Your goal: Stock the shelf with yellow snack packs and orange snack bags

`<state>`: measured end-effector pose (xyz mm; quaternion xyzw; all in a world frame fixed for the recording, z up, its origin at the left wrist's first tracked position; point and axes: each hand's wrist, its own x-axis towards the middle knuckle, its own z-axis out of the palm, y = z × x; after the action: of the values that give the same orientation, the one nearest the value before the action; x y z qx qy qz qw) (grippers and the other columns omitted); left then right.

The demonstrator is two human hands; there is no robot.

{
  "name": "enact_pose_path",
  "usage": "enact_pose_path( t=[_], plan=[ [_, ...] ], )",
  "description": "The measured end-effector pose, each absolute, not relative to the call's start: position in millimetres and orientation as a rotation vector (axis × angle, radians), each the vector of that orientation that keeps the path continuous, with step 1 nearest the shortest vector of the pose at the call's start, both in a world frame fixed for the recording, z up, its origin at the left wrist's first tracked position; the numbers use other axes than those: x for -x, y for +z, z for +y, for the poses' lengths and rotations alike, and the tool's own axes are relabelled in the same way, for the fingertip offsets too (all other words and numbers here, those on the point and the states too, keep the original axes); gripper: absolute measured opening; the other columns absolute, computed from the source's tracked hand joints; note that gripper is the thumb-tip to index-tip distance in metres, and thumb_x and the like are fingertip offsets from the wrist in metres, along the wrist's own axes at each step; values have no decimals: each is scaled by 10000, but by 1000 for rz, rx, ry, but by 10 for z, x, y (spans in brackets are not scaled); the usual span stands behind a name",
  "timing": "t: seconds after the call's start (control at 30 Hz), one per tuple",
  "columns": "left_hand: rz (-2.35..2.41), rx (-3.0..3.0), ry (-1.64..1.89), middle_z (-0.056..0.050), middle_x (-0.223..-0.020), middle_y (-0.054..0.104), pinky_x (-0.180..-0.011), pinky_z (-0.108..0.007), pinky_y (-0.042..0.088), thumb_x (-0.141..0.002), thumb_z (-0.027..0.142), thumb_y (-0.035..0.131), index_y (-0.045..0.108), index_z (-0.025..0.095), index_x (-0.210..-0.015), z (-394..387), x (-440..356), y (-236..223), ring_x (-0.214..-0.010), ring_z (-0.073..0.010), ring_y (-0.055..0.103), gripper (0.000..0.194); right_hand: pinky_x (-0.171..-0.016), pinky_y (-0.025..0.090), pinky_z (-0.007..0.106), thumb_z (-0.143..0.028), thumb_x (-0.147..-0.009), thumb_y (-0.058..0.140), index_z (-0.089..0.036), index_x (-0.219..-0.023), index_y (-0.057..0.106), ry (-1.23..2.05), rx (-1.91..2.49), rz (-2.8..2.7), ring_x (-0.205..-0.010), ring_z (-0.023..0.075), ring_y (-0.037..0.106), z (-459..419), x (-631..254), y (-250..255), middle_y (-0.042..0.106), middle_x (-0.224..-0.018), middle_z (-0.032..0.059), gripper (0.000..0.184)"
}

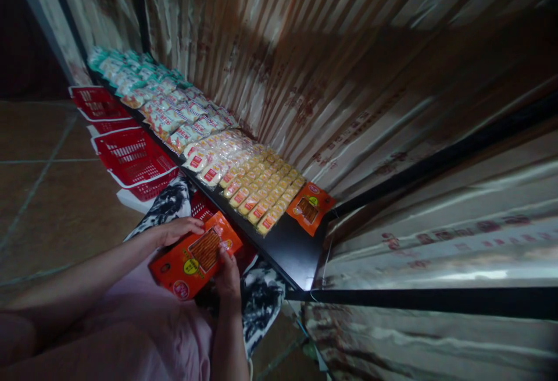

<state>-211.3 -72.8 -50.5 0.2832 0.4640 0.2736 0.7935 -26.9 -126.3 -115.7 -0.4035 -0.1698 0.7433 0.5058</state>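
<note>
An orange snack packet (196, 256), printed with a picture of brown sticks, is held over my lap between both hands. My left hand (181, 231) grips its upper left edge, fingers lying along the top. On the right side, my right hand (228, 270) holds it with the thumb on the front face; the other fingers are hidden behind. A similar orange packet (310, 207) lies at the back of the black shelf (290, 247), beside rows of small yellow-wrapped snacks (261, 192). Below the held packet, part of a red basket shows between my knees.
Further left along the shelf sit clear-wrapped snacks (211, 163), white packets (183, 113) and green-topped packets (126, 73). Red baskets (135, 157) stand on the tiled floor (39, 195) in front. Pleated plastic sheeting (305, 78) hangs behind, with a black frame bar (436, 302) at right.
</note>
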Motion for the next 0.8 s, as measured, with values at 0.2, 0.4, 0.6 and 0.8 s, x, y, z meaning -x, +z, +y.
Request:
enact_pose_path(
  t=[0.2,0.4,0.6,0.8],
  plan=[
    [1061,-597,616,-35,-743,719,-745,-336,510,-496,410,831,647,147,-791,-714,2058,-397,-712,-220,670,437,-859,525,367,-370,-669,723,-205,-928,687,1745,1002,-470,-875,208,672,-1226,206,-1006,721,-970,48,309],
    [1001,-778,613,-32,-792,725,-698,-293,491,-586,477,794,642,150,-855,-676,2077,-279,-710,-199,669,450,-853,527,370,-428,-706,693,-205,-976,667,1605,1086,-569,-948,226,668,-1128,69,-805,718,-1009,48,352],
    [970,-840,597,-43,-831,728,-698,-291,480,-626,503,762,659,148,-893,-628,2067,-111,-748,-209,663,455,-860,526,379,-393,-845,487,-187,-1094,664,1135,1406,-986,-985,223,657,-1046,-103,-797,698,-1029,84,367],
    [1010,-932,629,-35,-737,700,-660,-258,442,-612,486,762,683,142,-813,-619,2049,-164,-739,-203,630,406,-904,500,362,-222,-805,469,-183,-1139,678,542,1623,-1483,-991,221,641,-1117,-318,-815,657,-1068,131,396]
  ],
)
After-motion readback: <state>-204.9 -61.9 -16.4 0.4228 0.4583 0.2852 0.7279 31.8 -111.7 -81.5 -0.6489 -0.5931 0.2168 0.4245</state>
